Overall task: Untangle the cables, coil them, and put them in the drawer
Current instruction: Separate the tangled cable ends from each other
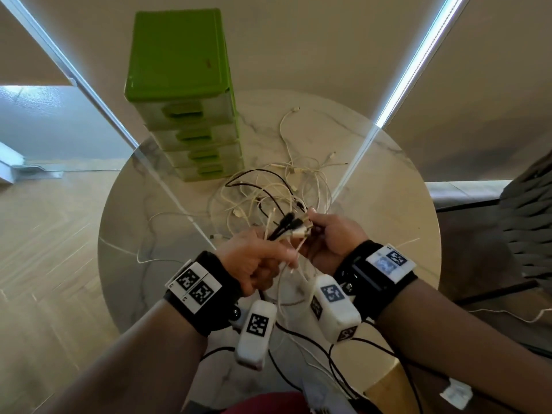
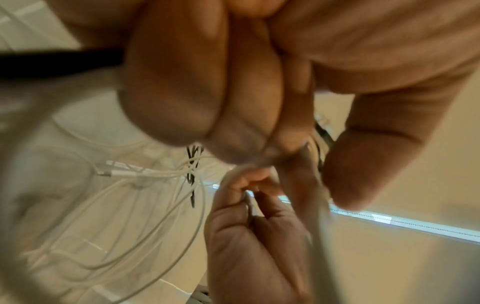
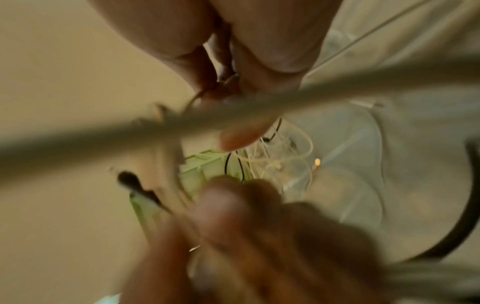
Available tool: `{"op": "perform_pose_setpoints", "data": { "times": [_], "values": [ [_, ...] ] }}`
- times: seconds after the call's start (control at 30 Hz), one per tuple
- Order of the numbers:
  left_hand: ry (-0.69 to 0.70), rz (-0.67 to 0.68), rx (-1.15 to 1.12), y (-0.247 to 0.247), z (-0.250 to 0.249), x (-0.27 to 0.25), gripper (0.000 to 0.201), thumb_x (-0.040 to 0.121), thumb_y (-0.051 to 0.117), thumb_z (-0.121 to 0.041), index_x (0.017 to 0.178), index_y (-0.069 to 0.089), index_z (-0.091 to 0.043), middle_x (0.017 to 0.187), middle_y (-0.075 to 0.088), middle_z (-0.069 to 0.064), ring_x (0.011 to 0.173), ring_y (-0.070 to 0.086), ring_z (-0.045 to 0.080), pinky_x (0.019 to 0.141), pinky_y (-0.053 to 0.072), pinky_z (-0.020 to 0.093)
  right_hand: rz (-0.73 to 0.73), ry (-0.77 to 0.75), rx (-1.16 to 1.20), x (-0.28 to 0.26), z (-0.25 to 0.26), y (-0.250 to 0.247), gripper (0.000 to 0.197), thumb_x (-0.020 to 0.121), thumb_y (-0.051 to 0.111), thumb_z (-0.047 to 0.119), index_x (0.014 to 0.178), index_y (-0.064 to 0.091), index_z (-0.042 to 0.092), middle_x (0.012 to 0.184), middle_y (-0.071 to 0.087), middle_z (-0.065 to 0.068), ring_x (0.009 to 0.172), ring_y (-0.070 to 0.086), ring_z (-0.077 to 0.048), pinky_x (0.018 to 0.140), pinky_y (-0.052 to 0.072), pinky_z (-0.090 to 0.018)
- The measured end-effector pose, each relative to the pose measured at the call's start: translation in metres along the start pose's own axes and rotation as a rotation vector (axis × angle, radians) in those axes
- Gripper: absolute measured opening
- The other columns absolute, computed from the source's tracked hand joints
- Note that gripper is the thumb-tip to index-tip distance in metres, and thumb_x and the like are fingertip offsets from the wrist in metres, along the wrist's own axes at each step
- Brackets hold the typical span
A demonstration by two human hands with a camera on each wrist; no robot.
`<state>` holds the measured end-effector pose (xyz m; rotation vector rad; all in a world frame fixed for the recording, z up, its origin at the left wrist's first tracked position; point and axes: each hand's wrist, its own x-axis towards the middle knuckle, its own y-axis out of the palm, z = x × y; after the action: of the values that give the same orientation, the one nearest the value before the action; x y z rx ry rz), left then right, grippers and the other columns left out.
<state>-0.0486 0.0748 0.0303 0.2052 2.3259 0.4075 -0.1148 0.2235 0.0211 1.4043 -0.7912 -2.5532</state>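
Observation:
A tangle of white and black cables point(image 1: 280, 186) lies on the round marble table point(image 1: 388, 210), in front of a green drawer tower point(image 1: 182, 94) whose drawers are all closed. My left hand point(image 1: 257, 261) grips a bunch of cable ends point(image 1: 291, 227), black and white plugs sticking up from its fist. My right hand point(image 1: 334, 231) pinches the same bunch from the right, just above the table. The two hands touch. In the left wrist view, curled fingers point(image 2: 182, 92) fill the frame above white cables point(image 2: 145, 197). The right wrist view is blurred, with a white cable point(image 3: 233, 107) stretched across it.
A dark woven chair point(image 1: 528, 222) stands at the right of the table. Black and white wires point(image 1: 313, 354) hang off the near table edge by my wrists. Wooden floor point(image 1: 44, 249) lies to the left.

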Motion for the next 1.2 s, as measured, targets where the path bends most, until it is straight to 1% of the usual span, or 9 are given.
{"op": "perform_pose_setpoints", "data": {
  "times": [0.13, 0.23, 0.33, 0.4, 0.57, 0.67, 0.83, 0.93, 1.2],
  "values": [
    [0.017, -0.278, -0.256, 0.004, -0.002, 0.021, 0.025, 0.092, 0.062, -0.034, 0.084, 0.061, -0.01, 0.045, 0.023, -0.008, 0.033, 0.017, 0.007, 0.036, 0.013, 0.017, 0.167, -0.191, -0.195, -0.009, -0.001, -0.008, 0.024, 0.101, 0.047, 0.007, 0.078, 0.054, 0.009, 0.062, 0.053, -0.009, 0.047, 0.051, -0.019, 0.054, 0.054, -0.034],
    [0.028, -0.274, -0.343, 0.01, -0.007, 0.027, 0.027, 0.096, 0.059, -0.036, 0.083, 0.062, -0.012, 0.048, 0.025, -0.006, 0.031, 0.019, 0.006, 0.032, 0.018, 0.015, 0.369, -0.349, -0.535, -0.013, -0.006, -0.019, 0.017, 0.096, 0.054, 0.004, 0.079, 0.058, 0.006, 0.065, 0.058, -0.011, 0.054, 0.055, -0.023, 0.057, 0.052, -0.032],
    [0.043, -0.274, -0.387, 0.015, -0.01, 0.027, 0.024, 0.097, 0.058, -0.029, 0.084, 0.064, -0.01, 0.051, 0.026, -0.004, 0.032, 0.02, 0.007, 0.032, 0.019, 0.017, 0.424, -0.452, -0.987, -0.01, -0.012, -0.033, 0.02, 0.087, 0.063, 0.019, 0.084, 0.061, 0.0, 0.07, 0.064, -0.007, 0.066, 0.061, -0.022, 0.07, 0.057, -0.04],
    [0.06, -0.275, -0.384, 0.013, -0.011, 0.027, 0.023, 0.097, 0.055, -0.022, 0.079, 0.061, -0.009, 0.046, 0.023, -0.006, 0.032, 0.018, 0.007, 0.033, 0.015, 0.018, 0.368, -0.484, -1.147, -0.007, -0.013, -0.039, 0.021, 0.081, 0.067, 0.036, 0.081, 0.069, 0.015, 0.074, 0.068, -0.01, 0.071, 0.063, -0.026, 0.078, 0.055, -0.048],
    [0.005, -0.252, -0.235, 0.013, -0.006, 0.021, 0.028, 0.092, 0.052, -0.018, 0.064, 0.054, -0.012, 0.04, 0.022, -0.009, 0.031, 0.015, 0.007, 0.036, 0.012, 0.016, 0.149, -0.269, -0.564, -0.002, -0.008, -0.025, 0.025, 0.094, 0.055, 0.026, 0.097, 0.071, 0.007, 0.09, 0.072, -0.015, 0.082, 0.065, -0.031, 0.076, 0.047, -0.041],
    [-0.003, -0.229, -0.15, 0.012, -0.001, 0.019, 0.027, 0.089, 0.052, -0.016, 0.062, 0.051, -0.011, 0.04, 0.021, -0.008, 0.031, 0.016, 0.008, 0.038, 0.013, 0.016, 0.031, -0.278, -0.482, 0.005, -0.008, -0.012, 0.027, 0.1, 0.054, 0.024, 0.091, 0.071, 0.004, 0.085, 0.07, -0.016, 0.076, 0.063, -0.028, 0.077, 0.047, -0.043],
    [-0.032, 0.102, -0.163, 0.006, 0.003, 0.006, 0.017, 0.056, 0.065, -0.014, 0.057, 0.049, -0.009, 0.041, 0.035, -0.003, 0.028, 0.026, 0.006, 0.033, 0.022, 0.012, -0.119, -0.241, -0.371, 0.011, 0.0, 0.0, 0.023, 0.09, 0.053, -0.01, 0.072, 0.064, -0.001, 0.08, 0.06, -0.023, 0.081, 0.056, -0.035, 0.086, 0.05, -0.054],
    [-0.032, 0.186, -0.13, 0.006, 0.006, 0.001, 0.013, 0.048, 0.065, -0.017, 0.047, 0.052, -0.015, 0.045, 0.044, 0.002, 0.031, 0.029, 0.009, 0.039, 0.018, 0.014, -0.106, -0.219, -0.284, 0.01, 0.009, 0.002, 0.026, 0.091, 0.052, -0.015, 0.069, 0.061, -0.004, 0.064, 0.062, -0.017, 0.064, 0.056, -0.027, 0.068, 0.05, -0.038],
    [0.069, -0.39, -0.344, 0.003, 0.0, 0.029, 0.02, 0.086, 0.061, -0.009, 0.072, 0.05, -0.016, 0.043, 0.022, -0.007, 0.032, 0.015, 0.009, 0.033, 0.014, 0.016, -0.182, -0.145, -0.319, 0.01, 0.01, -0.006, 0.026, 0.092, 0.046, -0.013, 0.076, 0.06, 0.001, 0.063, 0.058, -0.011, 0.037, 0.047, -0.014, 0.052, 0.052, -0.033]
  ]
}}
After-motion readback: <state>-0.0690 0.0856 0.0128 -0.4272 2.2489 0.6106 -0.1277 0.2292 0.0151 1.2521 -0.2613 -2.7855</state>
